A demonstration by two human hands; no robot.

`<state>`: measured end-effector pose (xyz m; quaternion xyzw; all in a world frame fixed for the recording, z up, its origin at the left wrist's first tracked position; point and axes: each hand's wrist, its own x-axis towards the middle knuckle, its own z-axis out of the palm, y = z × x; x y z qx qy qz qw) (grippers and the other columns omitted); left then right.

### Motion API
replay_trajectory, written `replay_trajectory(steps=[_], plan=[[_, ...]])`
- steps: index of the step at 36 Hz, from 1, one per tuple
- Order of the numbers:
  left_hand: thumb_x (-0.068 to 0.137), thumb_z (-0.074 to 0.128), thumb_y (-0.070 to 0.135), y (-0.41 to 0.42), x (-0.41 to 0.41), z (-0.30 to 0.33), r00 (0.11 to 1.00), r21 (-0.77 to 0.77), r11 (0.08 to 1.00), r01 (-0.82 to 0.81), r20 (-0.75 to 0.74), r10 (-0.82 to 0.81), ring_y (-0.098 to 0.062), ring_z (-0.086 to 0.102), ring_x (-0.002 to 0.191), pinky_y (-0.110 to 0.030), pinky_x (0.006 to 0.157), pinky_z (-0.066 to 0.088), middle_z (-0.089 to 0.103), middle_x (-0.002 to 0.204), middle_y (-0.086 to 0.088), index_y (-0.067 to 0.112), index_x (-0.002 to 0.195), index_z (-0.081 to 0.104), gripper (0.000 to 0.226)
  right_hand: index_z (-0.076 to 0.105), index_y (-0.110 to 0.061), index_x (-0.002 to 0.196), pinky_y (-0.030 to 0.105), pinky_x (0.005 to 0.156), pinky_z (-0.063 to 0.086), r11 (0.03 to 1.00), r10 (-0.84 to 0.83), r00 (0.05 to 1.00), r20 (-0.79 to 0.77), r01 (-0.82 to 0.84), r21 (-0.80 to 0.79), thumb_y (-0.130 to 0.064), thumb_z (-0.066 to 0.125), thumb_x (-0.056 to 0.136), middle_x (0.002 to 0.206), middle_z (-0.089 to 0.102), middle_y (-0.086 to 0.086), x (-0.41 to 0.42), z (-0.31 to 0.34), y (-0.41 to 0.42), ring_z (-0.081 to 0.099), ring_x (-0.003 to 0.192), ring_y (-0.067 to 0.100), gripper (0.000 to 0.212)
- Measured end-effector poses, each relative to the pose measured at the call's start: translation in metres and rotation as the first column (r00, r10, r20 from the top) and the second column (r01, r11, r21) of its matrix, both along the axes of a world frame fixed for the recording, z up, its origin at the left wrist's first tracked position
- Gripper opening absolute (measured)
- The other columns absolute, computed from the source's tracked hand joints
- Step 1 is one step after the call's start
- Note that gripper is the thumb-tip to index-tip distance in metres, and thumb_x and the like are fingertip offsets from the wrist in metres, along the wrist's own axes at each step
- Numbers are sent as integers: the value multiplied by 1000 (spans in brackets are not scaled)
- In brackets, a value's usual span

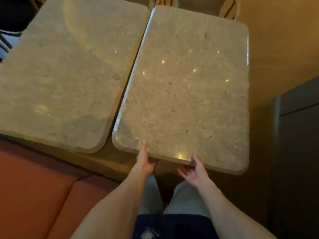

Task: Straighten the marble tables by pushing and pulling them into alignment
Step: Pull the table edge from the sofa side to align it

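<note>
Your left hand (144,163) hides its fingers under the near edge of the right marble table (188,94); only the thumb shows on top, so you cannot tell how they grip beneath. On your right hand (195,173) the fingertips also disappear under that edge. The left marble table (60,75) is cut off by the left and top borders. The chairs (229,9) beyond are mostly hidden behind the tabletops. Both table bases are out of sight.
</note>
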<state>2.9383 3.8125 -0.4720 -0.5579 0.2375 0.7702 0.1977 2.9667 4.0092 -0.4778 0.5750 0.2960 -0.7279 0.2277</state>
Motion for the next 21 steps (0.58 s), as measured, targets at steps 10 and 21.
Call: replay_trajectory(steps=[10, 21], plan=[[86, 73, 41, -29, -3, -22, 992, 49, 994, -99, -70, 102, -35, 60, 118, -51, 108, 45, 63, 129, -17, 11, 138, 51, 64, 53, -11, 121, 51, 110, 42, 964, -261, 959, -115, 264, 17, -39, 63, 93, 117, 56, 22, 4, -18, -8, 57, 105, 37, 40], [93, 65, 36, -42, 2, -24, 986, 80, 997, 9, -168, 5, -37, 55, 124, -52, 112, 40, 58, 134, -21, 9, 139, 46, 56, 43, -5, 140, 49, 112, 40, 968, -208, 964, -168, 228, 109, -27, 55, 99, 142, 52, 20, 3, -7, -18, 48, 134, 35, 48]])
